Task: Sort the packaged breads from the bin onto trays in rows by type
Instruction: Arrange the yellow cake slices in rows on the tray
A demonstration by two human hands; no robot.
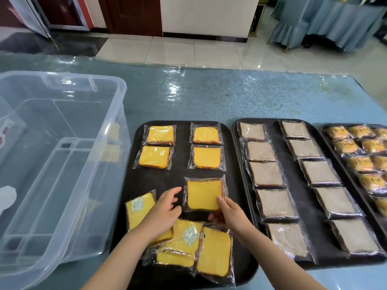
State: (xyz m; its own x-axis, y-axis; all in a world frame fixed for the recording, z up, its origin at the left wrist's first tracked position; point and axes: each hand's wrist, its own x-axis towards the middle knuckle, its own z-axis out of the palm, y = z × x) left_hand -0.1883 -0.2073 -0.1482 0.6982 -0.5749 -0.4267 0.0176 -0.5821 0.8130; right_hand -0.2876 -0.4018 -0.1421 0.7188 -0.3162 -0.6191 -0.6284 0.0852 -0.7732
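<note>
At centre frame on the left black tray, the right hand pinches a yellow cake slice packet by its lower edge, left hand fingers loosely spread beside it; it looks light, soft, slippery-wrapped, best gripped by edges.

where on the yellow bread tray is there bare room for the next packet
Bare room on the left tray: the left column below the two placed packets, above the left hand, and the strip between the columns. The near end is crowded with a loose pile. The right hand holds a packet in the right column.
</note>
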